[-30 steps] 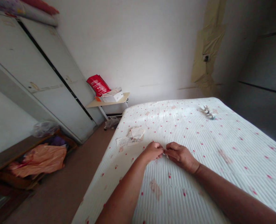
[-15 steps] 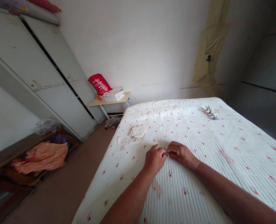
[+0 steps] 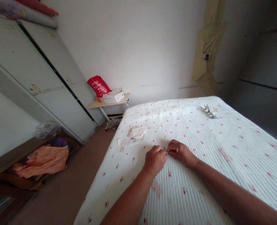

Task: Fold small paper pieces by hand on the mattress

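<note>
A small object (image 3: 167, 153) is pinched between the left hand (image 3: 154, 160) and right hand (image 3: 181, 153), nearly together above the bed (image 3: 176, 200), apparently for steady fingertip control.

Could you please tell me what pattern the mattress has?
The mattress is white, ribbed, with scattered small red spots, best seen in the head view.

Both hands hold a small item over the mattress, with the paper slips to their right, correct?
No: the head view shows the paper slips to the hands' left. The left hand and right hand do hold a small item over the mattress.
</note>
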`<state>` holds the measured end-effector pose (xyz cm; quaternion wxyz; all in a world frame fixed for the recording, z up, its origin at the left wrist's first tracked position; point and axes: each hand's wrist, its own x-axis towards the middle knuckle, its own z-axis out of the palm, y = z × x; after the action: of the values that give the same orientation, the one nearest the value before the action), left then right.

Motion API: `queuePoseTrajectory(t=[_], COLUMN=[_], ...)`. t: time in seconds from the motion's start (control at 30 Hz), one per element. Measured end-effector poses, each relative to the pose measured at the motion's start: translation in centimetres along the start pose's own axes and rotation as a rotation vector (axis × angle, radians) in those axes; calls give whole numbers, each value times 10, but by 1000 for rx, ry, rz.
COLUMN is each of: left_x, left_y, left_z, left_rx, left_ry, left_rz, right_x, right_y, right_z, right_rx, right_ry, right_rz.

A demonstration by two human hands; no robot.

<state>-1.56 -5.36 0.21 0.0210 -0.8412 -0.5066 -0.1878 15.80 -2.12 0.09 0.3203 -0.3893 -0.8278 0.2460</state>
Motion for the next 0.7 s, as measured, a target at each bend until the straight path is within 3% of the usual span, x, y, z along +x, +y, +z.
queuePoseTrajectory(t=[0.23,0.47,0.7], left_x=[2,8,15], left_y=[-1,1,12], left_z=[1,0,-3], left_rx=[-6,-163,-106], left_ry=[-16,-41,-85], left_rz=[-31,-216,-388], right_x=[0,0,9], right_y=[-7,-12,-13], right_z=[-4,-3,7], right_rx=[-25,-80,-328], right_ry=[5,5,-29], right_rz=[4,53,176])
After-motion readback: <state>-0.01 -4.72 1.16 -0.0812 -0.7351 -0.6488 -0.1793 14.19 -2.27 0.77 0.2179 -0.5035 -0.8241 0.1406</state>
